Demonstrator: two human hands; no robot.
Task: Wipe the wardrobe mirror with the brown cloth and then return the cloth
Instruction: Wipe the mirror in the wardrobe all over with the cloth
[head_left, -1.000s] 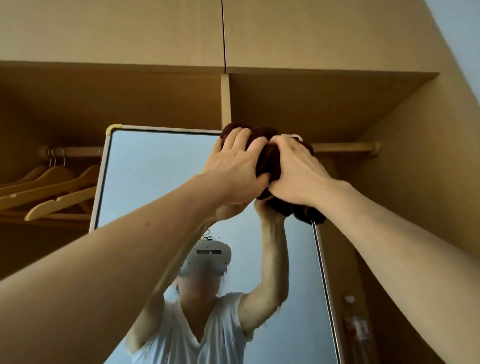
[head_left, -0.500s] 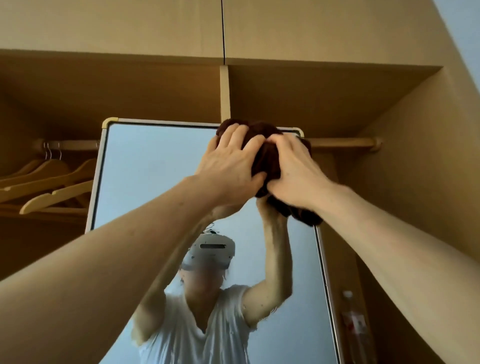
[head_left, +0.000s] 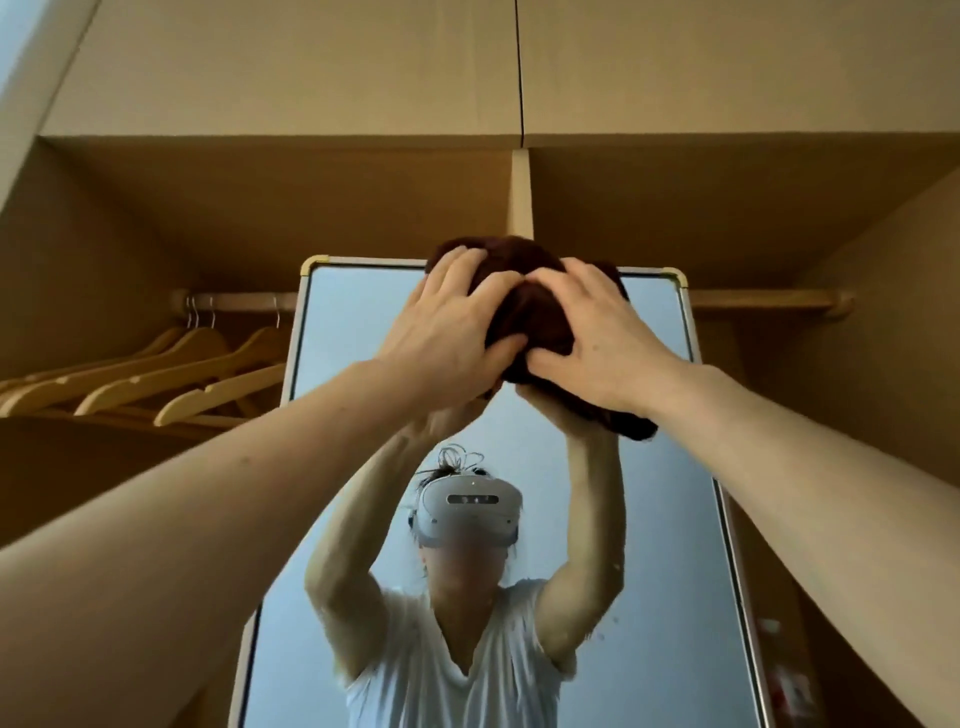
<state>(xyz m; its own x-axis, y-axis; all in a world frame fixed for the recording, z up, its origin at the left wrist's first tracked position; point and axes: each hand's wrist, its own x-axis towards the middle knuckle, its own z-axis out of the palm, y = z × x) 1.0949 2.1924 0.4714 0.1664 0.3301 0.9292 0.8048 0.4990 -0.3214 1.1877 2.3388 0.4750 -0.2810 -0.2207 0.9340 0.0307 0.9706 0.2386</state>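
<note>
The tall wardrobe mirror (head_left: 358, 332), silver-framed with rounded corners, stands in front of me inside the wooden wardrobe. A bunched dark brown cloth (head_left: 537, 317) is pressed against the glass at the middle of the mirror's top edge. My left hand (head_left: 447, 327) grips the cloth's left side, its fingers curled over the top. My right hand (head_left: 597, 338) grips the right side, and a tail of cloth hangs below that wrist. Both arms reach up overhead. The mirror reflects a person in a headset with raised arms.
A rail (head_left: 234, 301) at the left carries several wooden hangers (head_left: 208, 384). A vertical wooden divider (head_left: 521, 192) rises above the mirror's top. The wardrobe's side wall (head_left: 883, 312) is close on the right. A bottle-like thing (head_left: 784, 675) stands low beside the mirror's right edge.
Both hands have carried the cloth leftward along the mirror's top edge, from the right corner to about its middle. The view has shifted so the whole top edge shows.
</note>
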